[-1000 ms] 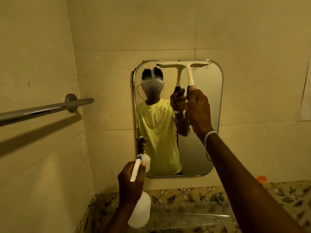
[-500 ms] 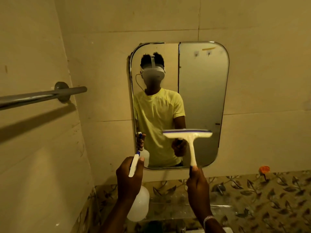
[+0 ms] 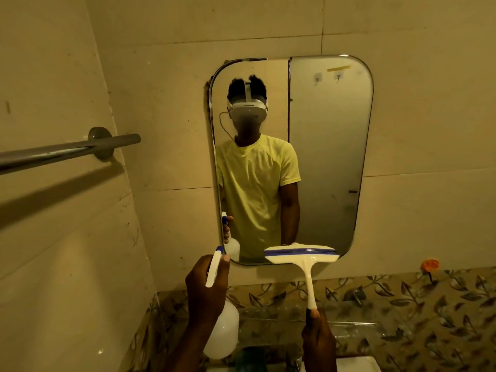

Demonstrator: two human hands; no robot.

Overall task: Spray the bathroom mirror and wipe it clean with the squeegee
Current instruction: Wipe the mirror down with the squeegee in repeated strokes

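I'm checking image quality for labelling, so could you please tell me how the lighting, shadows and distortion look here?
Head view: dim, yellow-tinted light; the towel bar throws a hard shadow down the side wall; wide-angle bending curves the tile lines; the mirror shows no glare; the squeegee stays fairly sharp.

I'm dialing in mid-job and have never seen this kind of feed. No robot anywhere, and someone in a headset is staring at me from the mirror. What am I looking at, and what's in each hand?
There is no machine: a person works with bare hands, and the single camera sits on their head, looking forward and down. The figure in the wall mirror is that person's own reflection, wearing the headset. The left hand has a closed grip on a white spray bottle with a blue-tipped trigger. The right hand holds a white squeegee by its handle, with the blade at the mirror's bottom edge. A metal towel bar juts from the left wall. Below are leaf-patterned tiles and what looks like a white basin corner.
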